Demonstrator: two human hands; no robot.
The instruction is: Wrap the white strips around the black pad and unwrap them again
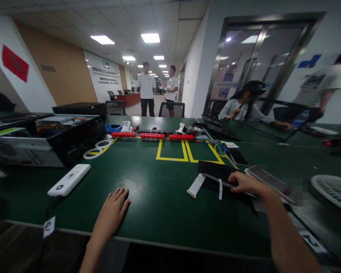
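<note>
Two hands: left hand (112, 208) is lying open, palm down on the green tabletop (147, 182), holding nothing I can see. Right hand (246, 184) looks pinched onto the edge of a black flat piece (213, 168), though the fingertips are partly hidden.
Black flat piece: lying on the tabletop to the right of center, just below the yellow tape (172, 159). My worry is the one-sided hold. Only one end is pinched and the left hand is well away, so a tug could swing the far end round.
White strips (196, 185): sticking out toward the near side. Look ribbon-ish to me, so a crease or tear seems possible if the piece gets dragged or folded over them.
Phone-like slab (268, 181): right beside the right hand, so a careless knuckle might shove it.
Black cable (298, 222): passes close to the right forearm (281, 223). Could snag on a quick pull back, imo.
Colored wires (220, 148): loose, just past the piece, could tangle if it gets pushed that way.
White power bank (69, 180): off to the left, its cord (53, 203) running toward the table's near edge. Catch that with an arm and it could slide.
</note>
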